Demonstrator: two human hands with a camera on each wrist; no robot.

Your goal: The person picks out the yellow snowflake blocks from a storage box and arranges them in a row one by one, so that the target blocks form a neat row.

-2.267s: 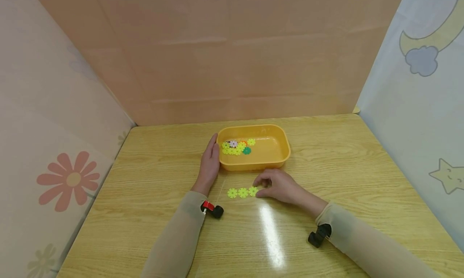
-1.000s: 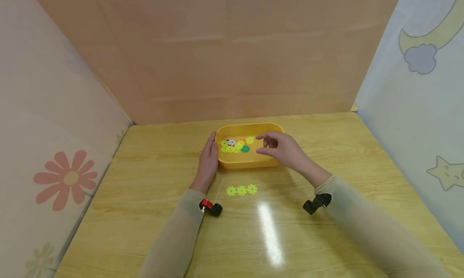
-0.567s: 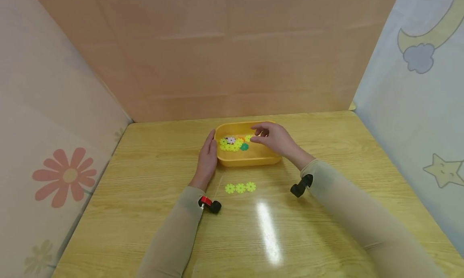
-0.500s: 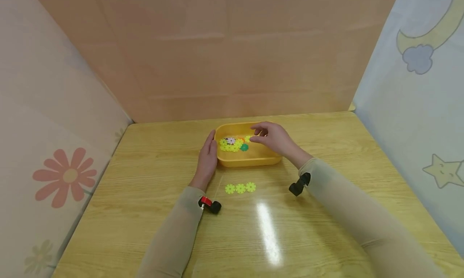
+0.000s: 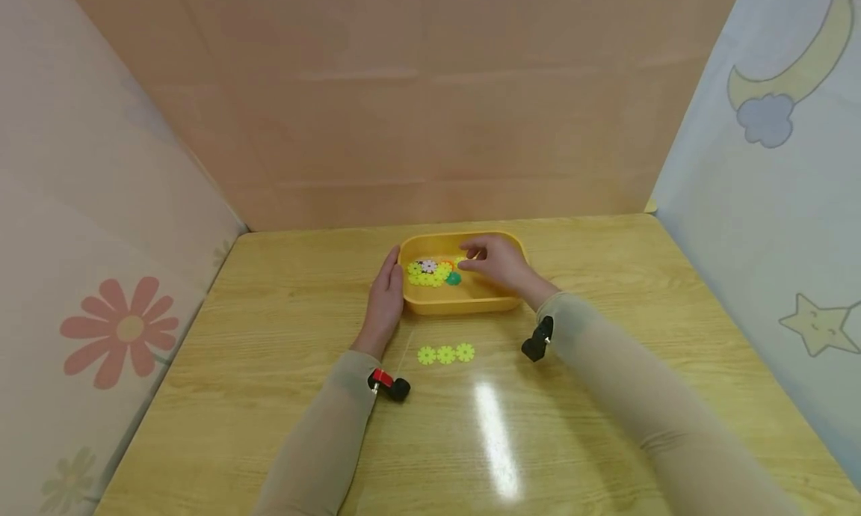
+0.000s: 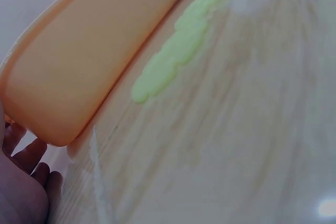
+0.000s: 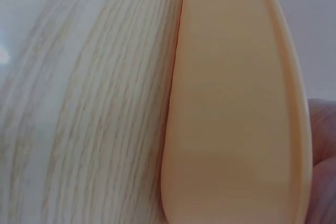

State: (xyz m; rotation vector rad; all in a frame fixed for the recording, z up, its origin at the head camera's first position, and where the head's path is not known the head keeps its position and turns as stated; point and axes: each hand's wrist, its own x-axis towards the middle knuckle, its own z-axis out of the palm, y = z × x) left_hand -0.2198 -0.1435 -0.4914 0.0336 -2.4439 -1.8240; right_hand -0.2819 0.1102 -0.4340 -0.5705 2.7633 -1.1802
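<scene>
Right hand (image 5: 496, 262): moved from the disc row into the tray since the earliest frame; fingers bent, tips at a lone yellow-green disc (image 5: 460, 263); whether they pinch it cannot be told, the fingers covering part of it. Left hand (image 5: 385, 295): fingers extended, laid against the tray's left end, not clenched. Tray (image 5: 464, 305): smooth orange-yellow, plastic-looking, rounded corners; holds overlapping notched discs (image 5: 425, 280), mostly yellow-green, one pale lilac, one green. Disc row (image 5: 441, 354): three, flat, flower-edged, on the wood-grained table (image 5: 269, 336) before the tray.
</scene>
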